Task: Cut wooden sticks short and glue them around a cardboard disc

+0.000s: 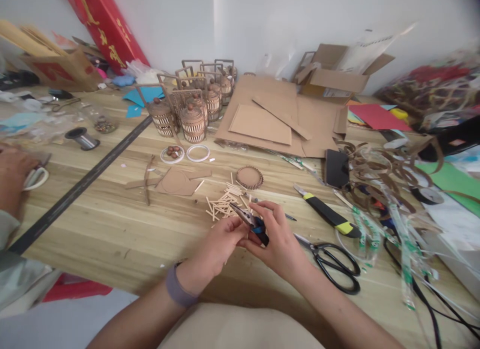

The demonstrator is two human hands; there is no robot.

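Note:
My right hand [281, 241] is closed around a pair of pliers [244, 216] with dark and blue handles, jaws pointing up and left. Close against it, my left hand [217, 241] is closed in a pinch by the handles; what its fingers hold is hidden. Just beyond both hands lies a loose pile of short wooden sticks [222, 206]. Behind the pile sits a round cardboard base [249, 177] with a dark, ridged rim. A cardboard piece [176, 183] with a circle marked on it lies to the left, crossed by brown strips.
Large scissors [335, 266] and a utility knife [330, 211] lie to the right, near a phone [337, 168] and tangled brown strips [375, 164]. Small lidded baskets [194, 123] stand behind, beside cardboard sheets [262, 124]. Another person's hand [15, 174] is at far left, near white-handled scissors [36, 178].

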